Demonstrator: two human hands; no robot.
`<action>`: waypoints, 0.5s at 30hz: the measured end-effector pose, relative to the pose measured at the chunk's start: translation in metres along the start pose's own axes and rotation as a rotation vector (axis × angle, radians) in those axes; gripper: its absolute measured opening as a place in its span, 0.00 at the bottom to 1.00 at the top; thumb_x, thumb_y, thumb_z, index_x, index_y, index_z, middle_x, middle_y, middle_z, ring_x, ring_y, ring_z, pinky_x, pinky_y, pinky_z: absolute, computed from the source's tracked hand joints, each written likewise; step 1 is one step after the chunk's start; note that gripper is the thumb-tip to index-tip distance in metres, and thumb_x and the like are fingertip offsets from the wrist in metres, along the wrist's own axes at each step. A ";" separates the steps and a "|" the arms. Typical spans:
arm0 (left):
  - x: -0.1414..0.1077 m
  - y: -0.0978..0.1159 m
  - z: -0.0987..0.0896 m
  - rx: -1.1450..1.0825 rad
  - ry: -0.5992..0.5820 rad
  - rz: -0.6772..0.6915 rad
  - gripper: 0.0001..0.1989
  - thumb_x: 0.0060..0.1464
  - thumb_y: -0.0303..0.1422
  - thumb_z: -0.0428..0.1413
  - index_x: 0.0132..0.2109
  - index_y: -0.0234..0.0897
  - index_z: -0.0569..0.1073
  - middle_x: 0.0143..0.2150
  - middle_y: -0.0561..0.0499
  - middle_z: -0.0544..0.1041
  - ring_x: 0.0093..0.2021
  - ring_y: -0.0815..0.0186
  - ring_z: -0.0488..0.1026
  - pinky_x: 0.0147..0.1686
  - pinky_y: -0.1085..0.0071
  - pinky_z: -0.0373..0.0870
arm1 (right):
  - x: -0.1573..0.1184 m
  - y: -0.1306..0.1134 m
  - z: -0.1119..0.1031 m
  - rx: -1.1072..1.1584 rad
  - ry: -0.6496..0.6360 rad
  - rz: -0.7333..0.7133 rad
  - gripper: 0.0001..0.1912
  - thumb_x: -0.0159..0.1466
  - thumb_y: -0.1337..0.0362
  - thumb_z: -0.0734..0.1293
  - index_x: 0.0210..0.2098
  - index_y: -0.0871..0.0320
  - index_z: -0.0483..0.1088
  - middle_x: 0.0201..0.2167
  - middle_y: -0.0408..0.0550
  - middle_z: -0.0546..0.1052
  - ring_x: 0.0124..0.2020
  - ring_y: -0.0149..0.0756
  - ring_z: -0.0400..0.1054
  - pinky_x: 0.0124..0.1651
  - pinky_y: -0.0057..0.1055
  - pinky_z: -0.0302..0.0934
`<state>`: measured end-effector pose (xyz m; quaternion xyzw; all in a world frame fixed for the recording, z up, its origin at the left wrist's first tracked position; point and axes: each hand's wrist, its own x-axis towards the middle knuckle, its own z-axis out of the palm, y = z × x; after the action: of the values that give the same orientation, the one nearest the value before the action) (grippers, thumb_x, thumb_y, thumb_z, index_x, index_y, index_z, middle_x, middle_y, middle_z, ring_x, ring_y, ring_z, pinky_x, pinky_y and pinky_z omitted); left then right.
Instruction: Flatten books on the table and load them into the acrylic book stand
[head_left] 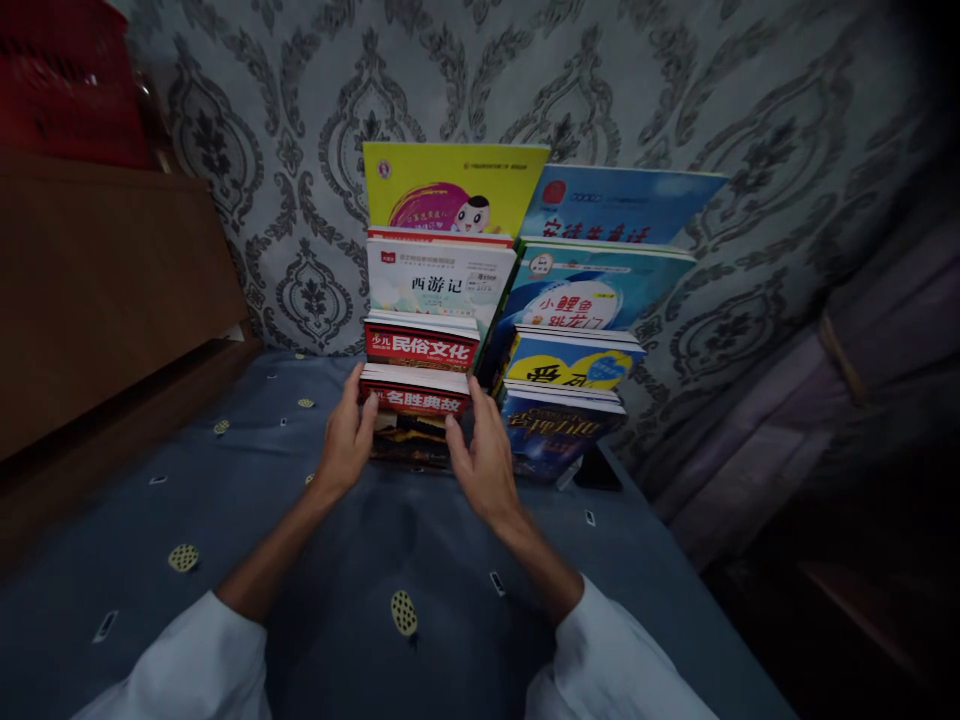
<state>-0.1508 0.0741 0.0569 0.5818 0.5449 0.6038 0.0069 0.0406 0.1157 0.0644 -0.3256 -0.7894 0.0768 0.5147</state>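
Note:
Two rows of upright books stand against the wall. At the front of the left row is a dark book with a red top band [417, 404]. My left hand [346, 438] grips its left edge, thumb at the front. On its right edge my right hand [484, 450] is closed likewise, with the thumb across the front; the fingertips of both hands are partly hidden. Directly behind stand a red book [420, 347], a white book [439, 285] and a yellow book [450, 185]. Beside my right hand is a dark blue book [559, 430], front of the right row.
Farther back in the right row are a yellow-and-blue book [574, 362], a teal book [592, 285] and a blue book [622, 200]. A dark flat object [598, 470] lies beside them. Left stands a brown cabinet [112, 290] with a red basket [71, 90]; right hangs a curtain [787, 440].

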 end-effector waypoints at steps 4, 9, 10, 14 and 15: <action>0.000 0.001 0.004 0.017 0.023 -0.009 0.28 0.71 0.44 0.44 0.71 0.37 0.59 0.68 0.38 0.68 0.67 0.54 0.66 0.66 0.54 0.62 | -0.001 -0.001 0.005 -0.001 0.021 0.029 0.31 0.73 0.62 0.56 0.73 0.57 0.47 0.60 0.61 0.70 0.62 0.48 0.65 0.62 0.50 0.64; -0.001 -0.003 0.005 0.065 0.044 0.015 0.27 0.71 0.44 0.44 0.71 0.39 0.58 0.67 0.39 0.69 0.66 0.55 0.68 0.65 0.54 0.65 | -0.002 0.001 0.007 -0.021 0.020 0.013 0.32 0.72 0.63 0.55 0.74 0.59 0.45 0.60 0.61 0.70 0.63 0.48 0.64 0.64 0.51 0.62; -0.001 -0.004 0.004 0.074 0.037 0.023 0.27 0.71 0.44 0.44 0.71 0.39 0.57 0.67 0.39 0.69 0.66 0.56 0.68 0.65 0.54 0.65 | -0.002 0.001 0.006 -0.020 0.013 0.008 0.32 0.72 0.63 0.55 0.74 0.58 0.44 0.60 0.61 0.70 0.62 0.48 0.64 0.64 0.52 0.62; 0.000 0.000 -0.001 0.179 0.015 0.102 0.29 0.71 0.41 0.44 0.73 0.37 0.53 0.71 0.37 0.63 0.69 0.56 0.63 0.67 0.54 0.62 | 0.000 -0.002 0.000 -0.075 0.032 -0.048 0.33 0.72 0.64 0.55 0.74 0.59 0.44 0.65 0.62 0.65 0.66 0.48 0.60 0.66 0.53 0.60; 0.000 0.004 -0.002 0.237 0.018 0.142 0.29 0.71 0.41 0.44 0.74 0.36 0.51 0.72 0.36 0.60 0.71 0.55 0.59 0.68 0.53 0.59 | 0.002 -0.005 -0.001 -0.108 0.042 -0.081 0.32 0.72 0.64 0.55 0.74 0.60 0.44 0.67 0.63 0.63 0.68 0.48 0.57 0.67 0.53 0.58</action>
<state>-0.1497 0.0718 0.0598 0.6102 0.5699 0.5393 -0.1097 0.0385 0.1130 0.0682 -0.3223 -0.7940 0.0066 0.5154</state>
